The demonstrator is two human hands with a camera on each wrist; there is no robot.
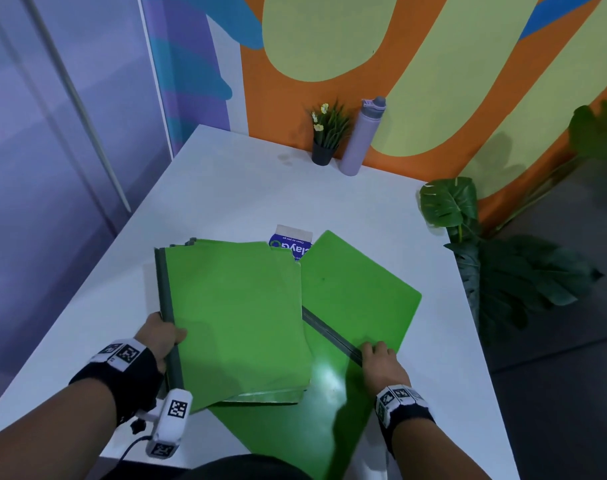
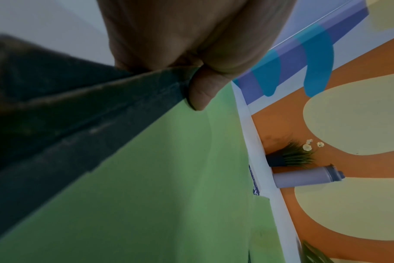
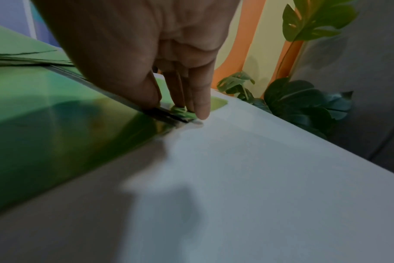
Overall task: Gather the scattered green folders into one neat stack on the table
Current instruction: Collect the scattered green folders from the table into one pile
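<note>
A stack of green folders (image 1: 236, 317) with dark spines lies tilted at the table's near left. My left hand (image 1: 172, 336) grips its spine edge, thumb (image 2: 198, 92) on top and fingers underneath, hidden. In the left wrist view the stack (image 2: 157, 186) fills the frame. One more green folder (image 1: 360, 282) lies open and skewed on the table, partly under the stack, its near flap overhanging the front edge. My right hand (image 1: 378, 355) pinches the near end of its dark spine (image 1: 329, 336). The right wrist view shows thumb and fingers of that hand (image 3: 175, 108) closing on the spine of the folder (image 3: 56, 115).
A blue and white card (image 1: 291, 242) peeks out behind the folders. At the back of the white table (image 1: 243, 188), against the painted wall, stand a small potted plant (image 1: 326, 136) and a lilac bottle (image 1: 362, 136). Large monstera leaves (image 1: 447, 202) hang beside the table's right edge.
</note>
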